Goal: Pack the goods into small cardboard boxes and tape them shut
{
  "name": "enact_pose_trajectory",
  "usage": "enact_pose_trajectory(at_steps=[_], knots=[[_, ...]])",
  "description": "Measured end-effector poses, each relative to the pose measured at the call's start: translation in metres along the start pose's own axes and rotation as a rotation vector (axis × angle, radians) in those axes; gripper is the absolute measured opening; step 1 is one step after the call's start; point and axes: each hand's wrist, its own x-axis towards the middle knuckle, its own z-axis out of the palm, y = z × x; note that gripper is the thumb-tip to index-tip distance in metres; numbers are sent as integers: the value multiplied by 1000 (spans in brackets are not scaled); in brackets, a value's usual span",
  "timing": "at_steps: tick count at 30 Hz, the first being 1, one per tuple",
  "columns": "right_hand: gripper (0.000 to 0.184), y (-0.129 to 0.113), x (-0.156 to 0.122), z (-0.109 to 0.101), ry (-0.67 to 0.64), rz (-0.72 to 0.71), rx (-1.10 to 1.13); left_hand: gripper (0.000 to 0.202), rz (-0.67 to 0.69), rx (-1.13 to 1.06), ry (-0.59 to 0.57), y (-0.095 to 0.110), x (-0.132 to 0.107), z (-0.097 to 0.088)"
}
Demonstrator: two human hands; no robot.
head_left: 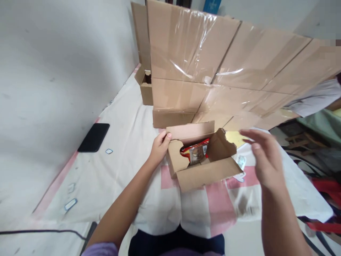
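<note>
Carton, open before me with a red packet inside, is best steadied by my left hand, thumb and fingers gripping its left rim, while my right hand, loosely spread and empty, hangs clear.

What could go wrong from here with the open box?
1. Only the left hand touches the open box, at its left end; the right hand is clear of it. A push from the right might twist or slide it.
2. The right end flap has a ragged edge, so it could tear further if bent hard.
3. All flaps stand open around the red packet, which might spill out if the box tips.
</note>
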Motion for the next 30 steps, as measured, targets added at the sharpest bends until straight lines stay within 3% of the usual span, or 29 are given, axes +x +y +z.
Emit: enact_pose_trajectory(at_steps=[3,5,8,11,15,18,22,25,27,30], knots=[[49,32,-12,14,-378,46,91,42,2,-20,4,-1,-1,1],[51,40,-15,23,-486,11,80,42,15,-27,11,-3,-3,1],[56,39,-22,29,-417,-4,140,47,100,-57,-39,-6,-7,1],[59,42,-36,28,-265,48,289,53,212,-137,-158,-10,-11,2],[44,56,-62,26,-88,115,424,40,198,-198,-247,-17,-12,3],[34,66,-77,21,-128,60,362,25,149,-221,-277,-20,-12,2],[51,73,-86,15,-238,6,324,20,115,-230,-285,-21,-12,1],[57,70,-89,21,-200,29,296,22,104,-216,-269,-20,-11,2],[58,65,-89,34,-68,98,316,24,100,-204,-251,-19,-11,2],[74,54,-88,57,94,348,329,23,93,-210,-233,-18,-12,3]])
